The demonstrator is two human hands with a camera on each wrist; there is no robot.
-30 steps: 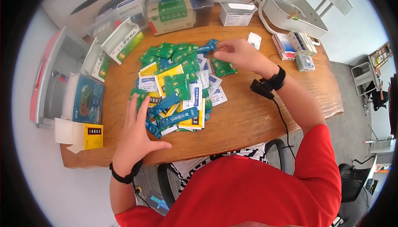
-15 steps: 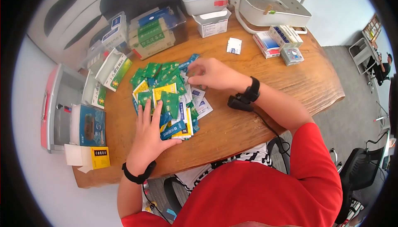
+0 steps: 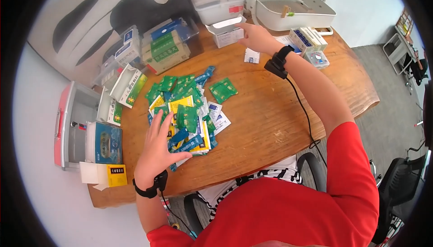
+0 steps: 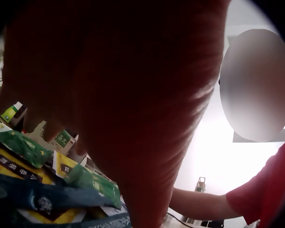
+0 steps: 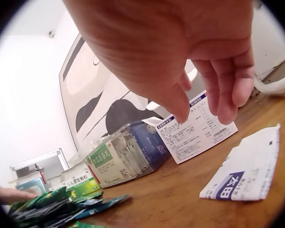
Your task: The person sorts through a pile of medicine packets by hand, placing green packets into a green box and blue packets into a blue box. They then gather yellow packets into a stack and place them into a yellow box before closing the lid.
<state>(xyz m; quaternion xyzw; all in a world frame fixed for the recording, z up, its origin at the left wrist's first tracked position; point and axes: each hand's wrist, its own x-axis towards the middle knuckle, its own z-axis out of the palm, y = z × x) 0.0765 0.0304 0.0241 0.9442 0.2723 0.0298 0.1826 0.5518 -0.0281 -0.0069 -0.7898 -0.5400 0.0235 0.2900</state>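
My left hand point(image 3: 155, 154) lies at the near left side of a heap of sachets, fingers spread over a green sachet point(image 3: 186, 117) and its neighbours. Green, yellow, white and blue packets make up the heap, among them a blue stick sachet point(image 3: 189, 144). At the back of the table my right hand point(image 3: 259, 39) reaches to the right side of an opened white carton point(image 3: 229, 38). The right wrist view shows its thumb and loosely bent fingers in front of the printed carton point(image 5: 192, 135), overlapping its top edge. A white sachet point(image 5: 242, 171) lies below that hand.
Apart from the heap lies a green sachet point(image 3: 223, 90). Along the left stand opened green-white cartons point(image 3: 131, 86), a blue box point(image 3: 104, 143) and a yellow carton point(image 3: 116, 175). Behind are a clear bin point(image 3: 167, 50) and a red-handled case point(image 3: 218, 3); small boxes point(image 3: 309, 39) stand at right.
My right hand has left the right edge of the heap and moved to the white carton at the back, uncovering the separate green sachet. The left hand stays at the heap. The head view has shifted.
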